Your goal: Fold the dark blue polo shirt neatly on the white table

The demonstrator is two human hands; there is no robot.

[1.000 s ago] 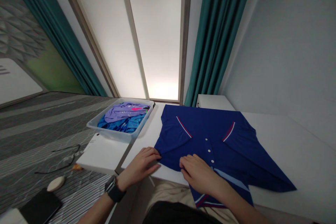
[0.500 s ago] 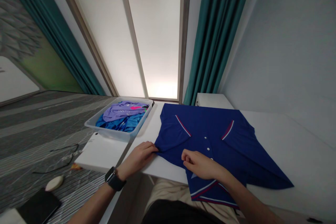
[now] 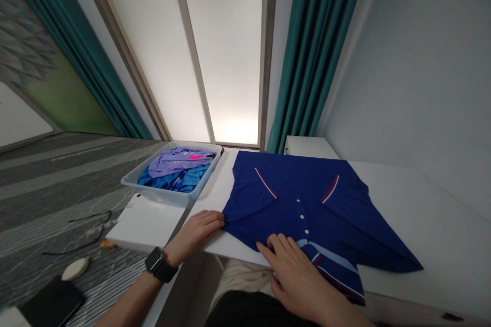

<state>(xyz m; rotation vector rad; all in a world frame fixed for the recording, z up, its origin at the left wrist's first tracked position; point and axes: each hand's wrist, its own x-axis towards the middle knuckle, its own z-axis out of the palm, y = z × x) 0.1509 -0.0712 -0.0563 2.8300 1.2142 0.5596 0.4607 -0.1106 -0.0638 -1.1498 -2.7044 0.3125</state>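
A dark blue polo shirt [image 3: 284,179] lies spread on the white table, its collar end at the edge nearest me. White buttons run down its middle, and the sleeve cuffs carry red and white trim. My left hand [image 3: 205,226] is closed on the shirt's left corner, pinching the fabric. Over the near edge, beside the collar [image 3: 337,265], my right hand [image 3: 293,273] rests with its fingers apart on the cloth. Part of the collar is hidden under that hand.
To the left, a clear plastic bin [image 3: 157,193] holds purple and blue clothes [image 3: 172,163]. A white box-like surface [image 3: 146,222] sits below it. A white cabinet [image 3: 310,146] stands behind the table [image 3: 395,199]. Glasses and a black item lie on the grey surface at left.
My right hand has gone from curled fingers to spread ones and moved down to the near edge. The collar has shifted right and folded over. My left hand keeps its pinch.
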